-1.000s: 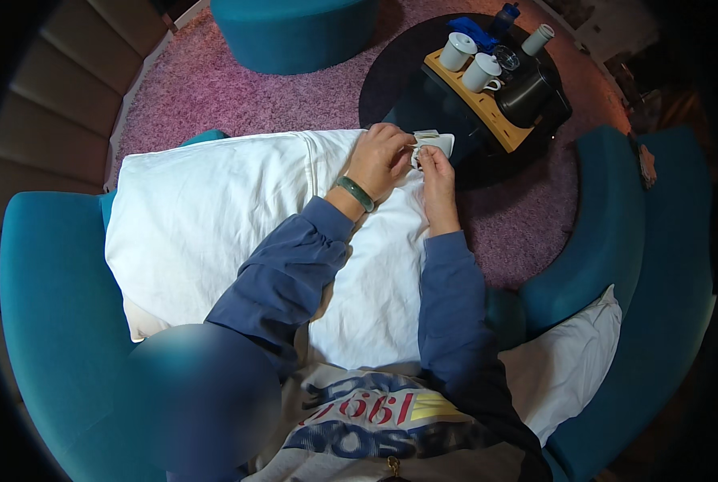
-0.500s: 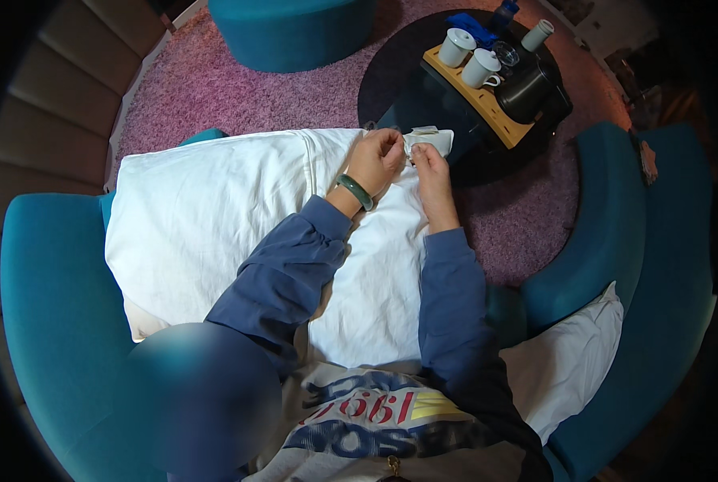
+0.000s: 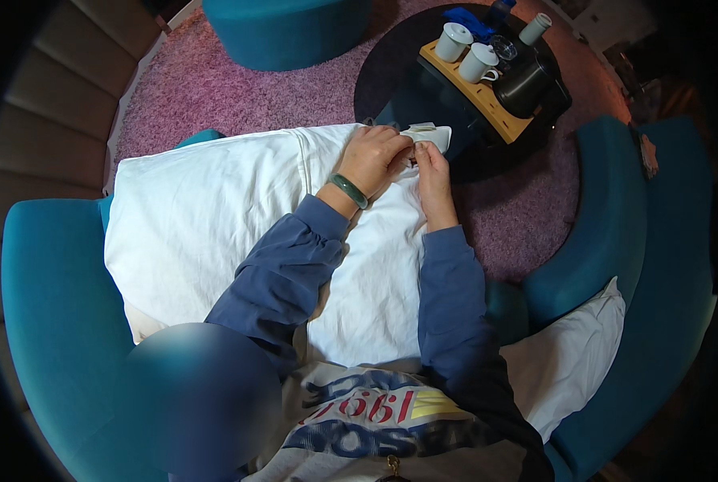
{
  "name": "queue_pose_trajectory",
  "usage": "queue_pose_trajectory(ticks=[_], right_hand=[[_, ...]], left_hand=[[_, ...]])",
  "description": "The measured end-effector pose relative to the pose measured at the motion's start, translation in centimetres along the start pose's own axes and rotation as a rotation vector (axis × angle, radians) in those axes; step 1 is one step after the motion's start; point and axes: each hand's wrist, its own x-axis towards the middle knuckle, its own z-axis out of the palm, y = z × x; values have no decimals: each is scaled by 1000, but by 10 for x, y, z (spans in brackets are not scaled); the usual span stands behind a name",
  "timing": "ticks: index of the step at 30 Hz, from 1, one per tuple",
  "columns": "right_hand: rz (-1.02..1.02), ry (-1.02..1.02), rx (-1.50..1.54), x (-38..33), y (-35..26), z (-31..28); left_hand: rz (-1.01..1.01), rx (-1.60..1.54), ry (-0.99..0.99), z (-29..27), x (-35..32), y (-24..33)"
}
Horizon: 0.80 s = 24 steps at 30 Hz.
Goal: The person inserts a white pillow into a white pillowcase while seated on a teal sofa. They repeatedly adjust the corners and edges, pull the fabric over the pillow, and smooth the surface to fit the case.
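A large white pillow, plump with a piped seam, lies across my lap. My left hand, with a dark green bangle on its wrist, is closed at the pillow's far right edge. Its fingertips come close to those of my right hand. The right thumb and fingers pinch the cloth at that same corner. Between the fingertips a tiny dark spot shows, too small to name. A folded pale flap sticks out just beyond my fingers.
Beyond my hands stands a round dark table with a wooden tray, two lidded white mugs and a black kettle. Teal seats curve round me, and another white pillow rests at right. A teal stool stands on the pink rug.
My left hand has turned slightly, with its fingers now reaching further over toward the right hand's fingertips. The right hand stays pinched at the corner. The view has shifted a little.
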Motion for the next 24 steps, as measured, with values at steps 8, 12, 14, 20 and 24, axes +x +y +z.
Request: queue_pose_trajectory(ticks=[8,12,14,20,24], right_hand=[[6,-90,-150,-2,-15,4],[-15,-89,-179,-4,-19,7],[-7,-79,-119,-4,-14,7],[-15,-50,-70,-1,-3,0],[-26,-50,-93,-4,-12,3]], left_hand=[[-543,-342,-2,19,-10,-5],[-728,-794,-22,30,-16,-27],[-690,-810,-32,30,-17,-30],[-440,-603,-104,18,-11,-20],[-231,-154,-25,15,-10,-19]])
